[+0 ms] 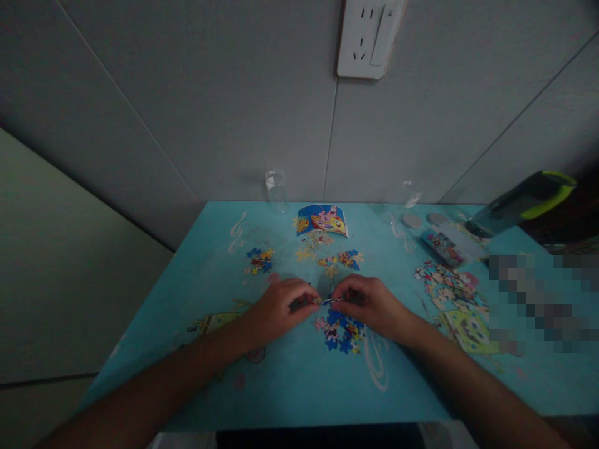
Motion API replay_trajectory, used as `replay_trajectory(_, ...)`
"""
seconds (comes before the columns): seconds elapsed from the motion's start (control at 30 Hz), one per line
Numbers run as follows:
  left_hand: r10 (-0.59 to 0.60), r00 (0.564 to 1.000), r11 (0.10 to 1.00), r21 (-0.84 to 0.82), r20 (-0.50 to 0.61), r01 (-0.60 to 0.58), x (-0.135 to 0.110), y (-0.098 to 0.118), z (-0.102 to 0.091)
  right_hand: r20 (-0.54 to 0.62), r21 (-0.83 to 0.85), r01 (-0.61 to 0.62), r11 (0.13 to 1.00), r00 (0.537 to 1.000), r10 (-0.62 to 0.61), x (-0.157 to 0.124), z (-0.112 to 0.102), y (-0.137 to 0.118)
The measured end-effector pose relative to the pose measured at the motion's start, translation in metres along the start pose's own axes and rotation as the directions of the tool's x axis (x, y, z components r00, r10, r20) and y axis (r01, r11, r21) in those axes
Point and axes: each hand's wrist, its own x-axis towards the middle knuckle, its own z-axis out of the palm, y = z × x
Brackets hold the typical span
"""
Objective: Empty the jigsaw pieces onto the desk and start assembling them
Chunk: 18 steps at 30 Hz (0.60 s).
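The left hand [279, 307] and right hand [369, 305] each pinch small flat colourful cardboard puzzle pieces [327, 301], meeting over the turquoise desk [290, 386]; these look light, thin and bendable, best held by their edges.

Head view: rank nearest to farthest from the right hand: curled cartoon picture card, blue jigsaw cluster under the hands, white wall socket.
1. Blue jigsaw cluster, just below the right hand.
2. Curled cartoon picture card, farther back, centre.
3. White wall socket, top of frame.
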Motion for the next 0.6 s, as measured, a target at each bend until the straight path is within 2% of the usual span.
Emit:
replay_trajectory(0.13,-0.029,0.999,0.998,-0.059,0.012,0.030,0.000,0.006,-0.001,-0.050,0.106,0.012,0.994,0.999,-0.007,0.003,0.021,-0.002)
replay_trajectory(0.23,-0.045,0.999,0.996,-0.071,0.010,0.046,0.000,0.010,-0.005,-0.077,0.139,0.034,0.990,0.997,-0.024,0.005,0.026,-0.002)
replay_trajectory(0.5,-0.076,0.997,0.996,-0.048,0.002,0.076,-0.001,0.006,-0.006,-0.001,-0.037,0.178,0.983,0.984,-0.179,0.001,0.021,-0.004)
replay_trajectory(0.6,-0.063,0.998,0.998,-0.016,-0.026,0.063,-0.001,0.002,-0.012,-0.064,-0.112,0.221,0.969,0.971,-0.229,-0.001,0.012,-0.001)
